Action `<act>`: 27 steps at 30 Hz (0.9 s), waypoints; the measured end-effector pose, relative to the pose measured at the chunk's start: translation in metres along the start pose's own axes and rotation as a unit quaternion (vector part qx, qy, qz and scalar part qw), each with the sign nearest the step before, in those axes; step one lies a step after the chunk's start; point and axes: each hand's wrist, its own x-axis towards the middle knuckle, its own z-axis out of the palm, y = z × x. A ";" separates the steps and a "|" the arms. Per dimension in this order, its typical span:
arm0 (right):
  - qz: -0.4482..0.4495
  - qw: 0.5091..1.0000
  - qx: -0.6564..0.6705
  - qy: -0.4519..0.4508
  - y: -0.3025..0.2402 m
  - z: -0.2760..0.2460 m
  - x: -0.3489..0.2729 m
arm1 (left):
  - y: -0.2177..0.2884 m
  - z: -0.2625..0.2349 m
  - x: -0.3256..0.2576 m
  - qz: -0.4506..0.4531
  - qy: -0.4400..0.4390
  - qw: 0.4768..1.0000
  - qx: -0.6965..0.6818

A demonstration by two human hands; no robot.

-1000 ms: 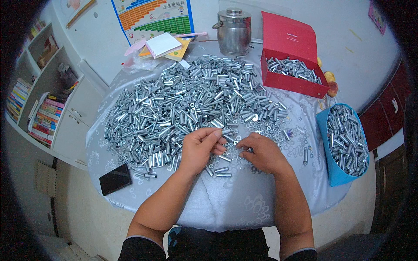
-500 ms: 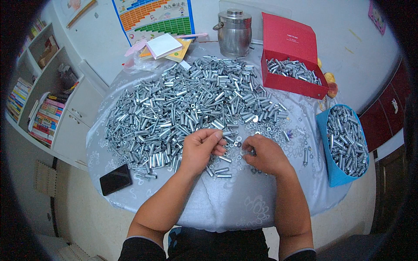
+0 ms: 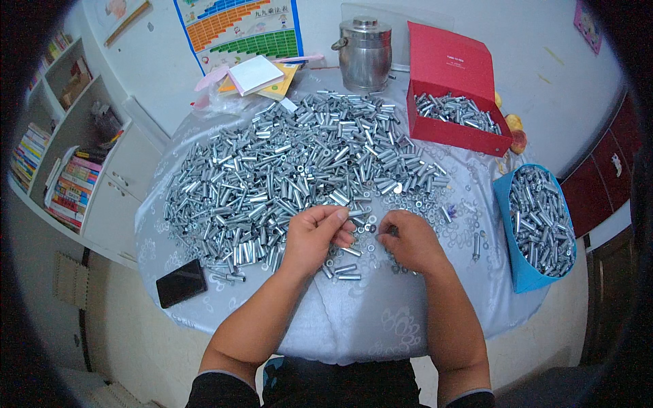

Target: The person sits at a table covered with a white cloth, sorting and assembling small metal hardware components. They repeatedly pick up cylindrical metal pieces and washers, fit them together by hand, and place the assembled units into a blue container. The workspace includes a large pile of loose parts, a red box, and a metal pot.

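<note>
A broad heap of silvery metal sleeves and bolts covers the middle of the table. At its near edge is my left hand, thumb and forefinger pinched together, the other fingers curled; what they hold, if anything, is too small to make out. Just to the right, my right hand is closed with its fingertips bent down over loose washers, and its grip is hidden. Between and below the hands lie a few loose metal sleeves. More small washers and nuts are scattered beyond my right hand.
A blue container full of metal bolts stands at the right. Behind it sits an open red box with similar pieces. A steel pot, notebooks and a black phone are also on the patterned tablecloth.
My right hand has shifted slightly, its fingers drawn in more beside the washers. My left hand keeps nearly the same place and pinch.
</note>
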 end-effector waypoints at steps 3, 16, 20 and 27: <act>0.044 0.975 0.216 0.030 0.001 -0.004 0.006 | 0.002 0.001 -0.001 -0.024 0.008 1.000 -0.019; 0.071 0.879 0.464 0.080 -0.008 -0.002 0.007 | -0.001 -0.004 0.001 -0.053 -0.026 0.994 -0.093; 0.065 0.873 0.479 0.067 -0.008 0.000 0.007 | -0.002 -0.003 0.001 -0.062 -0.038 0.993 -0.092; 0.073 0.869 0.488 0.035 -0.010 0.004 0.007 | -0.004 -0.001 0.001 -0.077 -0.046 0.990 -0.110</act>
